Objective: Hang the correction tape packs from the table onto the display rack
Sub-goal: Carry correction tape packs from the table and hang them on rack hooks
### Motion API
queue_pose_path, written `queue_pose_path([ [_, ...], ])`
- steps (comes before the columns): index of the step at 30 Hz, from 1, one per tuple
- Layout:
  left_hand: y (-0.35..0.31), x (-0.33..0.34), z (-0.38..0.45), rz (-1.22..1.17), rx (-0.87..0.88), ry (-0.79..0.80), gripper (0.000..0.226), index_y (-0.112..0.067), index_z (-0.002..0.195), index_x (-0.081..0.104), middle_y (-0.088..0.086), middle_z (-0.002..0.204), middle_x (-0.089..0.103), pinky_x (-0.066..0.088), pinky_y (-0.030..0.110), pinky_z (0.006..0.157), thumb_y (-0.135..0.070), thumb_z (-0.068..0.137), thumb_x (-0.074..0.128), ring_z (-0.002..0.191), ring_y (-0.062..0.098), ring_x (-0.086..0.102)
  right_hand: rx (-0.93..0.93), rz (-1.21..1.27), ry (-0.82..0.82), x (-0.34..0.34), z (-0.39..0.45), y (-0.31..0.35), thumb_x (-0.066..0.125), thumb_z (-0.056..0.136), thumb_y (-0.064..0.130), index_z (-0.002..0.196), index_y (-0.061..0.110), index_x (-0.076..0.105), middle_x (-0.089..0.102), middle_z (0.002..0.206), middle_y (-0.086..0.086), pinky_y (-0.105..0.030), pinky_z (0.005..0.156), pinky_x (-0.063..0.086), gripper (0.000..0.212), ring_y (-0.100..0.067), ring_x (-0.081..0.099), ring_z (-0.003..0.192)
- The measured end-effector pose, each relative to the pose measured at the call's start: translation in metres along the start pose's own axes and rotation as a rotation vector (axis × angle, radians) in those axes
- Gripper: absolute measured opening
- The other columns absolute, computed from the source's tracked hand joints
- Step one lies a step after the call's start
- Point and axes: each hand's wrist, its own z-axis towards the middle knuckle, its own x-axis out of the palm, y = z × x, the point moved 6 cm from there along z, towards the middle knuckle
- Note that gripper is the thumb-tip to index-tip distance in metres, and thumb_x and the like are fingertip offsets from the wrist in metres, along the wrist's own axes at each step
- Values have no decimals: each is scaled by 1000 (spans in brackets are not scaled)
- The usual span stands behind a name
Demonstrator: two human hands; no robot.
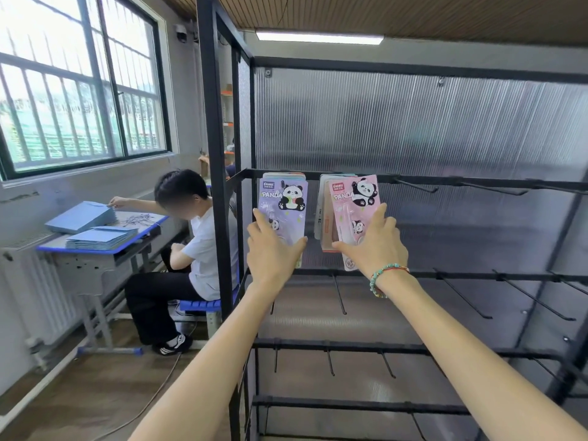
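Observation:
Two bunches of panda correction tape packs hang side by side from the top rail of the black display rack [461, 275]. The left bunch has a purple pack [288, 198] in front. The right bunch has a pink pack [354, 198] in front, and it hangs tilted. My left hand [273, 249] lies flat against the lower part of the purple pack, index finger pointing up along its left edge. My right hand [377, 243] rests on the lower part of the pink pack with fingers straight. The table with loose packs is out of view.
Several bare hooks [413, 186] stick out of the rack's rails to the right and on the rows below. A thick black post [216, 186] stands left of the rack. Beyond it a person [194, 249] sits at a desk [105, 240] stacked with blue envelopes, under a window.

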Motion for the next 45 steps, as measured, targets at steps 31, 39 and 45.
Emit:
queue_pose_path([
  [31, 6, -1, -2, 23, 121, -36, 97, -5, 153, 7, 16, 158, 17, 19, 42, 119, -46, 87, 65, 147, 29, 16, -60, 123, -38, 33, 0, -2, 62, 80, 60, 151, 7, 8, 29, 146, -14, -44, 101, 41, 104, -31, 36, 130],
  [39, 13, -39, -64, 96, 159, 15, 77, -8, 151, 23, 13, 155, 27, 23, 43, 118, -29, 90, 64, 144, 27, 23, -380, 106, 235, 34, -54, 14, 56, 90, 47, 151, 18, 17, 15, 157, -4, -43, 115, 24, 78, -24, 17, 143],
  [45, 49, -87, -144, 238, -3, -6, 68, -9, 150, 28, 11, 158, 21, 16, 38, 118, -28, 93, 60, 146, 26, 17, -578, 127, 476, 47, -125, 45, 54, 93, 40, 152, 20, 18, 13, 159, -2, -35, 118, 15, 72, -20, 13, 145],
])
